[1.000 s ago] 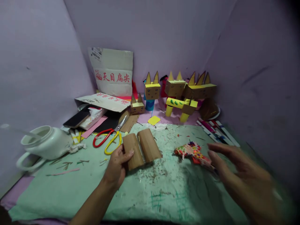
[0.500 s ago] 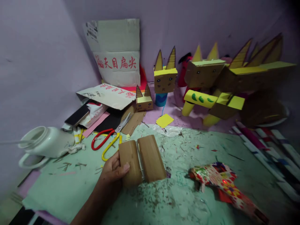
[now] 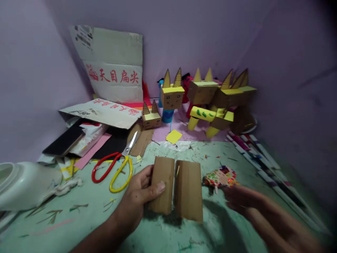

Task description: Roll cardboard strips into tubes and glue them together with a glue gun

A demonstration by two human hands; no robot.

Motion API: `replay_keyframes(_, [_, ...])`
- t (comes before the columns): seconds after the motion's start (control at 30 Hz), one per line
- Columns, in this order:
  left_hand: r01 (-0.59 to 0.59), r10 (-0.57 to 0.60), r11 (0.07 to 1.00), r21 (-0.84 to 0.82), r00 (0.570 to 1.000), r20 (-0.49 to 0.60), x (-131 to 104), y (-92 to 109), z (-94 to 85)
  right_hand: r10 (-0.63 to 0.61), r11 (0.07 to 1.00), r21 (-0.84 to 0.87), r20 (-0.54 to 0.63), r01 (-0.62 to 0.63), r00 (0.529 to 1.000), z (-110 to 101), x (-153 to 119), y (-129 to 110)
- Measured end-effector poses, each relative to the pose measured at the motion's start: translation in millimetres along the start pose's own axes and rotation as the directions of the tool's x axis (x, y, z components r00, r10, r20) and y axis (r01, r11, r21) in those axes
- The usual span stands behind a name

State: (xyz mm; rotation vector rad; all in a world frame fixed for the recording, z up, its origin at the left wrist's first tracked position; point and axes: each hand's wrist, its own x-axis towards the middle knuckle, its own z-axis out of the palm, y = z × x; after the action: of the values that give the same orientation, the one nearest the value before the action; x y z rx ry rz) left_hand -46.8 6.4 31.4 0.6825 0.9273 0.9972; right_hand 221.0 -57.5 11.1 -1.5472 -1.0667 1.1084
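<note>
Between the thumb and fingers of my left hand (image 3: 142, 193) is a folded piece of brown cardboard (image 3: 164, 175), gripped by its left panel. A narrow groove runs down its middle, between two rounded panels. My right hand (image 3: 265, 214), slightly blurred, reaches in from the right with fingers stretched and nothing seen in them. Just beyond its fingertips lies a flower-patterned glue gun (image 3: 221, 176) with a small red light, its handle hidden behind the hand. Left of the cardboard rest scissors (image 3: 119, 158) with one red and one yellow handle, blades apart.
Several cardboard animal figures (image 3: 172, 98) with pointed ears stand along the back wall. Markers (image 3: 265, 161) lie at right. A white jug (image 3: 31, 182) lies at left, near a dark phone-like slab (image 3: 64, 140) and cardboard sheets (image 3: 113, 63). Scraps litter the green tabletop (image 3: 86, 225).
My right hand has come into view at the right, over the glue gun's handle. The cardboard in my left hand has moved right and turned more upright. The camera view has shifted.
</note>
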Motion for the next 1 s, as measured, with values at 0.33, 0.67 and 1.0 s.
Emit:
replay_keyframes(0.33, [-0.031,0.029,0.999,0.027,0.995,0.095,6,-14,12.2,0.008,0.858,0.439,0.509,-0.267,0.861,77,35,-22])
replay_keyframes(0.67, [-0.124,0.119,0.988,0.093,0.991,0.06,10,-12,9.4,-0.089,0.889,0.434,0.483,-0.15,0.871,83,41,-10])
replay_keyframes(1.0, [-0.175,0.158,0.957,0.233,0.983,0.091,13,-15,2.1,-0.04,0.904,0.393,0.469,-0.168,0.882,84,43,-15])
